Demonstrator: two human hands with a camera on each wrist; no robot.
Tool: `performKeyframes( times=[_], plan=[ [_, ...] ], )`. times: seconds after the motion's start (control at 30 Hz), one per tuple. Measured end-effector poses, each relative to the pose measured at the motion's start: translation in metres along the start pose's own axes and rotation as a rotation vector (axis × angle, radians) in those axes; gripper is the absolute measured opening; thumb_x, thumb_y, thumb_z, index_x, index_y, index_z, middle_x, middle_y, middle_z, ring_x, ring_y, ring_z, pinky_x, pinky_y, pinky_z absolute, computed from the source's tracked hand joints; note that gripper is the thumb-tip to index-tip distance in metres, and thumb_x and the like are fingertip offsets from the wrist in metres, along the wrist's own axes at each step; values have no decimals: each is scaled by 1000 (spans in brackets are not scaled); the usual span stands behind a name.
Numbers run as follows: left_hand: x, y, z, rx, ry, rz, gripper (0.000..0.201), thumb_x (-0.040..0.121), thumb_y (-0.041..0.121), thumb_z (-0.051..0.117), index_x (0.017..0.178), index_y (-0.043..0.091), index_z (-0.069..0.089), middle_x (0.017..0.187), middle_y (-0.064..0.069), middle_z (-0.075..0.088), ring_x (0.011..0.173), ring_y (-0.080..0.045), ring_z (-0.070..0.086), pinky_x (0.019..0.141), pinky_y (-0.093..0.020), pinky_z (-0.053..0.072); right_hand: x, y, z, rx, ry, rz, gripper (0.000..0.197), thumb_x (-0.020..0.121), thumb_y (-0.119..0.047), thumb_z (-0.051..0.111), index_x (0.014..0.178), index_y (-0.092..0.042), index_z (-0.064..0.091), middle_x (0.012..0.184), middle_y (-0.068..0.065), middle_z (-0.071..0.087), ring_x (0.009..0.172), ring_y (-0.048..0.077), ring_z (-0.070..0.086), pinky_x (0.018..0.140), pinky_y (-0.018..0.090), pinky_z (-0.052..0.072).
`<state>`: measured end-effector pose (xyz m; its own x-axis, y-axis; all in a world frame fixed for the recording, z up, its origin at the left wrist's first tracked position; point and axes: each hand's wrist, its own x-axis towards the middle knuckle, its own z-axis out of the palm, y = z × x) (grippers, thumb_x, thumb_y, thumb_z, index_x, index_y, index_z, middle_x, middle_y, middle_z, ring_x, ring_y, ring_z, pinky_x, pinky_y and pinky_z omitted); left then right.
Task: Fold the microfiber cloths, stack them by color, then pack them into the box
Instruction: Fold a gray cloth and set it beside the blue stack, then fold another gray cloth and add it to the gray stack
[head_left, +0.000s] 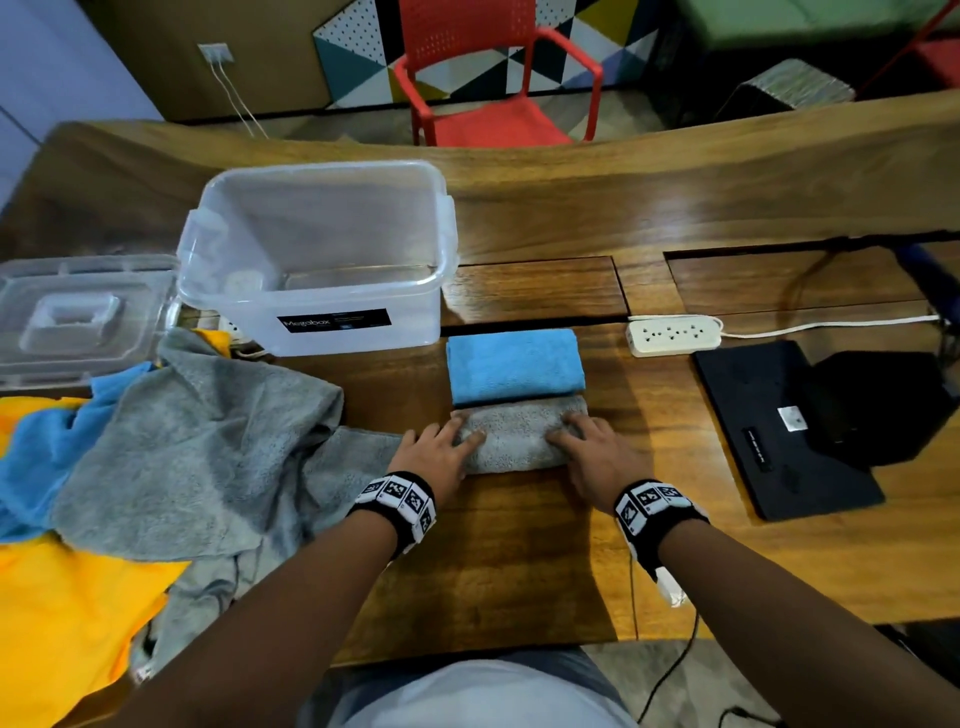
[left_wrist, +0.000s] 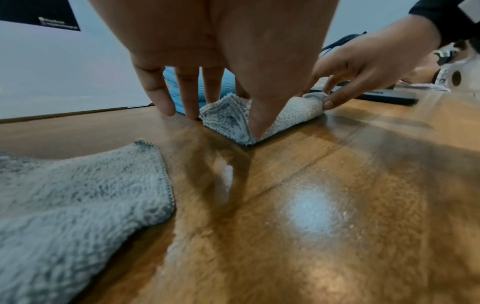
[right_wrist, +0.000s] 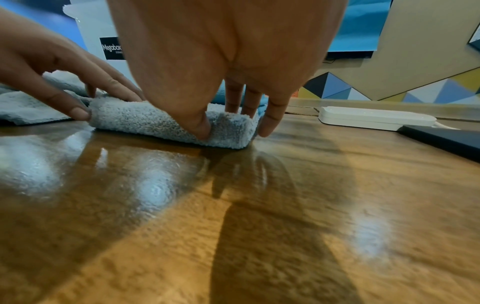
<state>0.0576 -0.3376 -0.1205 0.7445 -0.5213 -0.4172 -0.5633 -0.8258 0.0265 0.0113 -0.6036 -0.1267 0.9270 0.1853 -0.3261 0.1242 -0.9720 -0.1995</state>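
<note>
Head view: a folded grey cloth (head_left: 517, 439) lies on the wooden table (head_left: 519, 545) in front of the person, its far edge touching a folded blue cloth (head_left: 514, 366). The left hand (head_left: 441, 452) sits at the cloth's left end and the right hand (head_left: 597, 447) at its right end, so the cloth lies between the two grips. The clear plastic box (head_left: 317, 260) stands open just beyond and to the left, its lid (head_left: 78, 322) beside it, and a loose pile of grey, blue and yellow cloths (head_left: 156, 457) lies at the left (none of them folded).

Left wrist view: the left hand (left_wrist: 221, 51) comes down on the grey cloth's (left_wrist: 285, 113) near corner, thumb pressed into the fold, fingers (left_wrist: 158, 96) reaching the table at its far side; a narrow pinch.

Right wrist view: the right hand (right_wrist: 228, 57) pinches the cloth's (right_wrist: 145, 121) other end, thumb on the near face and fingers (right_wrist: 270, 119) curled down behind it.
</note>
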Motion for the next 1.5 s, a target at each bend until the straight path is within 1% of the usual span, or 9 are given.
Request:
performKeyframes(
  times=[0.2,0.37,0.57,0.73,0.87,1.0,1.23,1.4,1.5],
  plan=[
    [-18,-14,-8,-49,33,-44,69,96,34,51,153,32,12,161,-4,15,141,-27,28,112,-48,30,3,-22,-14,-84,54,-19,42,89,-35,57,130,-27,53,145,3,42,133,25,38,108,46,35],
    [-37,-40,-11,-37,24,-108,55,97,34,49,148,24,30,157,-7,25,140,-27,30,114,-47,29,10,-53,-18,-77,123,-94,29,92,-31,56,119,-22,60,126,3,57,118,25,50,103,43,39],
    [-63,-74,1,-42,94,-133,37,96,35,46,131,24,50,138,-1,46,127,-23,43,105,-41,36,24,-96,-14,-88,75,-148,26,94,-32,53,117,-23,60,118,2,61,112,24,52,101,39,38],
    [-91,-115,13,-46,111,-224,27,92,31,47,115,25,60,125,-1,52,116,-24,48,96,-39,39,37,-140,-10,-86,5,-204,25,95,-30,48,112,-19,61,113,5,62,108,26,54,94,39,41],
    [-113,-150,27,-115,79,-272,24,88,31,54,110,24,63,123,-3,52,117,-26,50,96,-39,41,48,-177,-5,-53,-22,-249,22,94,-26,47,107,-15,62,107,7,62,103,28,56,87,37,43],
    [-129,-172,42,-134,56,-263,28,91,32,50,116,29,60,132,-1,50,124,-24,46,101,-38,37,55,-210,2,-48,-102,-270,28,96,-27,50,121,-19,60,120,4,61,112,26,55,91,39,46],
    [-141,-186,52,-129,-8,-160,37,91,42,51,126,30,53,128,-1,50,123,-25,44,104,-43,33,68,-248,22,-53,-254,-239,42,95,-33,55,136,-25,50,141,7,44,129,30,43,102,47,46],
    [-138,-173,46,-119,36,-65,38,89,47,51,122,30,56,130,-3,45,125,-26,39,102,-46,35,73,-259,27,-148,-225,-208,30,96,-26,55,125,-22,58,130,9,48,121,32,47,96,41,45],
    [-137,-162,43,-170,61,5,39,87,50,54,121,29,55,127,-3,45,123,-25,39,104,-43,32,69,-267,25,25,-157,-157,22,97,-29,50,116,-20,57,118,7,58,110,30,57,88,39,49]
  ],
)
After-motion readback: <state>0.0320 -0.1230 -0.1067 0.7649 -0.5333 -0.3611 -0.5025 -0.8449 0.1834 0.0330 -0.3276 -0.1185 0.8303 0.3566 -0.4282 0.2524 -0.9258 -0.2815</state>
